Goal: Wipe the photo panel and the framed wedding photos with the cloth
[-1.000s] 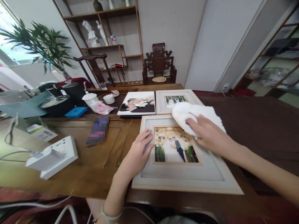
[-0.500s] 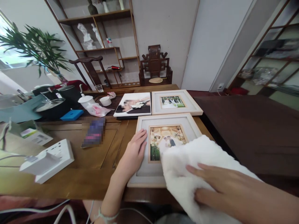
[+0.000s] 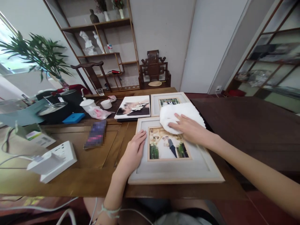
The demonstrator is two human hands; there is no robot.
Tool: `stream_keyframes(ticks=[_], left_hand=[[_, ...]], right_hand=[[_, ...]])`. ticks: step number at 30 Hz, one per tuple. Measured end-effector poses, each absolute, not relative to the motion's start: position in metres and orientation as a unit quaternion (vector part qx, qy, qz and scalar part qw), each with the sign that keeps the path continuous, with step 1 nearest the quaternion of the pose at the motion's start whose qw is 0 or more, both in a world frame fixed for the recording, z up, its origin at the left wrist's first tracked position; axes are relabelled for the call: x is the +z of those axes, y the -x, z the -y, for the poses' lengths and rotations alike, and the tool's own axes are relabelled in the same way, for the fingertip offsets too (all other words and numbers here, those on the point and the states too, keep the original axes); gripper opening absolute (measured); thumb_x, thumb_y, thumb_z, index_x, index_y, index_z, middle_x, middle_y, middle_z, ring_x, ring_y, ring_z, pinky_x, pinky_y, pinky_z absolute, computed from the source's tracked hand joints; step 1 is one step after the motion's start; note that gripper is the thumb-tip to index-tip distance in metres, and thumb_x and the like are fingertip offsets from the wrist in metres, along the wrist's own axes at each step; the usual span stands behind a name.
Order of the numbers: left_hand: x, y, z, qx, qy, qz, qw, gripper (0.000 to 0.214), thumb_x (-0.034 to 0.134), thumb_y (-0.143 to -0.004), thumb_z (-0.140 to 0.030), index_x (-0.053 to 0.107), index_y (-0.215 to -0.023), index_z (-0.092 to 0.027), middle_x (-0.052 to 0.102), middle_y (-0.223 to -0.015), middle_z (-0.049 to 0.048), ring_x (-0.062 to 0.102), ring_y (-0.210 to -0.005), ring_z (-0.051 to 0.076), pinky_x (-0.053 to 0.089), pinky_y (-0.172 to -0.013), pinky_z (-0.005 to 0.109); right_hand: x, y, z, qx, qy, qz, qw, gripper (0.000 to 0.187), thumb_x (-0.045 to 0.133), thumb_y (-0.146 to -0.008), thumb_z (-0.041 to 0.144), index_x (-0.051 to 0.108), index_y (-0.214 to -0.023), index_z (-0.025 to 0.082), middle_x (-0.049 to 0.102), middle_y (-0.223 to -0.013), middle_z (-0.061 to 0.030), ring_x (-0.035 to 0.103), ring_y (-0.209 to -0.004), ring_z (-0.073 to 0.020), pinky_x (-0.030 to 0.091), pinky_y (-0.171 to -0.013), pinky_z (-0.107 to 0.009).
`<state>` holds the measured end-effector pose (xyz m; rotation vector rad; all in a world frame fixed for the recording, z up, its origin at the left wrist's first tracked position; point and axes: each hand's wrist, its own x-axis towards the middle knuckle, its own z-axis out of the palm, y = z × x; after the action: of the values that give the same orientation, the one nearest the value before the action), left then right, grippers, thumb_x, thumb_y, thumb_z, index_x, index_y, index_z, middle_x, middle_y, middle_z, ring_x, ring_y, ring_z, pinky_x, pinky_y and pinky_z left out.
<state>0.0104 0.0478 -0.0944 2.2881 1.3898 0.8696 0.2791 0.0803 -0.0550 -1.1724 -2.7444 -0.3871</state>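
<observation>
A light wooden picture frame (image 3: 201, 172) with a small wedding photo (image 3: 168, 143) lies flat at the table's front edge. My left hand (image 3: 133, 151) rests on its left side, fingers stretched out. Over the frame's far right corner, my right hand (image 3: 188, 126) presses a white fluffy cloth (image 3: 179, 111) against it, fingers bent on the fabric. The cloth also covers part of a second picture frame (image 3: 154, 104) lying behind. To the left of that one lies a white-edged photo panel (image 3: 133, 106) on something dark.
On the left are a white power strip (image 3: 58, 161) with a plugged-in adapter, an opened carton (image 3: 35, 136), a purple packet (image 3: 95, 134) and a blue box (image 3: 73, 118). Black pots (image 3: 53, 109) and a white teapot (image 3: 87, 102) stand behind. A dark table (image 3: 246, 131) adjoins at right.
My right hand has moved the cloth away from me, from the frame's near right part to its far edge, uncovering the photo. My left hand stays at the left side.
</observation>
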Motion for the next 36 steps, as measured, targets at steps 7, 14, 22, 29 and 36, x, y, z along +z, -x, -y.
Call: stream_keyframes(ticks=[7,14,22,29,36], left_hand=[[-0.097,-0.009,-0.05,0.309,-0.808,-0.476,0.158,0.038,0.037,-0.09,-0.019,0.06,-0.12,-0.014,0.056,-0.133,0.0122,0.044,-0.13,0.024,0.035,-0.109,0.046],[-0.097,-0.008,-0.05,0.303,-0.815,-0.468,0.156,0.039,0.035,-0.091,-0.018,0.059,-0.121,-0.012,0.055,-0.133,0.013,0.044,-0.13,0.023,0.034,-0.11,0.045],[-0.093,-0.006,-0.048,0.302,-0.816,-0.464,0.168,0.041,0.033,-0.091,-0.017,0.056,-0.124,-0.014,0.053,-0.135,0.0113,0.041,-0.132,0.021,0.033,-0.111,0.044],[-0.094,-0.007,-0.048,0.304,-0.812,-0.47,0.166,0.04,0.033,-0.091,-0.018,0.057,-0.123,-0.013,0.053,-0.135,0.0124,0.042,-0.132,0.021,0.032,-0.111,0.044],[-0.097,-0.007,-0.049,0.303,-0.811,-0.475,0.159,0.042,0.031,-0.09,-0.016,0.057,-0.124,-0.01,0.053,-0.135,0.0142,0.042,-0.132,0.022,0.032,-0.112,0.044]], right_hand=[[-0.045,-0.272,0.013,-0.018,0.358,0.932,0.051,0.074,0.04,-0.053,-0.008,0.053,-0.119,0.022,0.056,-0.128,-0.011,0.045,-0.123,-0.0319,0.044,-0.093,-0.046],[-0.034,-0.259,0.061,-0.013,0.344,0.936,0.076,0.063,0.043,-0.056,0.002,0.053,-0.114,0.022,0.064,-0.115,-0.0088,0.059,-0.107,-0.0283,0.051,-0.086,-0.04],[-0.056,-0.264,-0.048,-0.062,0.42,0.901,0.088,0.069,0.039,-0.063,-0.006,0.039,-0.13,0.012,0.057,-0.123,-0.0194,0.035,-0.131,-0.0315,0.033,-0.102,-0.052],[-0.062,-0.266,-0.093,-0.098,0.401,0.909,0.067,0.069,0.042,-0.066,-0.004,0.038,-0.134,0.012,0.051,-0.129,-0.0199,0.033,-0.131,-0.0354,0.031,-0.101,-0.054],[-0.048,-0.26,-0.027,-0.038,0.348,0.936,0.037,0.071,0.04,-0.061,-0.007,0.045,-0.129,0.013,0.05,-0.133,-0.0187,0.039,-0.127,-0.0367,0.034,-0.098,-0.057]])
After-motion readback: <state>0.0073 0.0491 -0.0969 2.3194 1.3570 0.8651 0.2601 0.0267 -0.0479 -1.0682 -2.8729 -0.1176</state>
